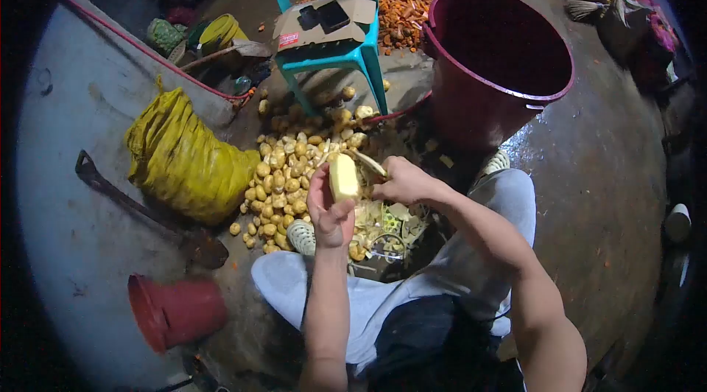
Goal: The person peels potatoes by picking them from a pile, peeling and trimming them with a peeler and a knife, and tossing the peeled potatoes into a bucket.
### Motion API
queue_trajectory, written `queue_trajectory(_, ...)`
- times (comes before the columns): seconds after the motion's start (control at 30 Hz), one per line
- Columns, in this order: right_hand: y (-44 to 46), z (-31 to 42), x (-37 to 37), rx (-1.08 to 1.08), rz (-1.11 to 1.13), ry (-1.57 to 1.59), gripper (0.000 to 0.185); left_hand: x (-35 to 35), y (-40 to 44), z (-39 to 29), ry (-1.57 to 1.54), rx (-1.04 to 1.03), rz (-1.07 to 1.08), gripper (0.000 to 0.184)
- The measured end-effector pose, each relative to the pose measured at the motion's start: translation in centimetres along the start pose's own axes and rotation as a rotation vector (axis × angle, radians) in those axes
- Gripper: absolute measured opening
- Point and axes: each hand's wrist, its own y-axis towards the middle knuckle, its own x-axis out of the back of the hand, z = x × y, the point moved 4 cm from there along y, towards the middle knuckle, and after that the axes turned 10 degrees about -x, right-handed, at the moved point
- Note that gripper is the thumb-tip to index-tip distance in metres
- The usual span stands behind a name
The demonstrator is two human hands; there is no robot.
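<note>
My left hand (329, 209) is wrapped round a peeled potato (344, 178), pale yellow with flat cut sides, held upright over the pile. My right hand (403, 180) is closed just right of it. A curved strip of potato peel (370, 163) shows at its fingertips; the tool in that hand, if any, cannot be made out. Below and left of my hands lie many unpeeled potatoes (276, 186) on the floor. Potato peelings (401, 214) are scattered beneath my right hand, between my legs.
A large maroon tub (479, 97) stands at the right. Behind the potatoes is a teal chair (331, 60) bearing a cardboard box (309, 35). Orange carrot-like pieces (405, 1) are heaped beyond. To the left are a yellow sack (188, 160), a shovel (140, 204) and a red bucket (180, 311).
</note>
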Motion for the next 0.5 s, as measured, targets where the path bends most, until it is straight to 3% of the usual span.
queue_trajectory(0.07,-0.6,0.4,-0.1,0.085,-0.053,0.058,0.026,0.6,-0.1,0.0,0.004,-0.027,-0.073,0.08)
queue_trajectory(0.1,-1.1,0.9,-0.4,0.286,-0.231,-0.079,0.022,1.0,-0.2,0.2,0.003,-0.029,-0.073,0.08)
queue_trajectory(0.2,-1.8,0.9,-1.6,0.432,-0.323,-0.245,0.021,1.6,-0.3,0.8,0.03,-0.098,-0.023,0.085)
queue_trajectory(0.3,-2.0,0.8,-1.8,0.358,-0.387,-0.299,0.021,1.4,-0.4,1.1,0.149,-0.145,-0.029,0.093)
queue_trajectory(0.4,-1.4,0.5,-1.0,0.313,-0.397,-0.273,0.026,0.6,-0.4,0.7,0.076,-0.062,0.02,0.086)
queue_trajectory(0.47,0.8,-1.2,-0.7,-0.018,-0.09,-0.051,0.032,-0.7,-0.4,0.4,0.014,-0.011,0.098,0.08)
queue_trajectory(0.5,1.1,-1.4,-0.7,-0.017,-0.101,-0.05,0.032,-1.3,0.0,0.1,0.012,-0.011,0.11,0.08)
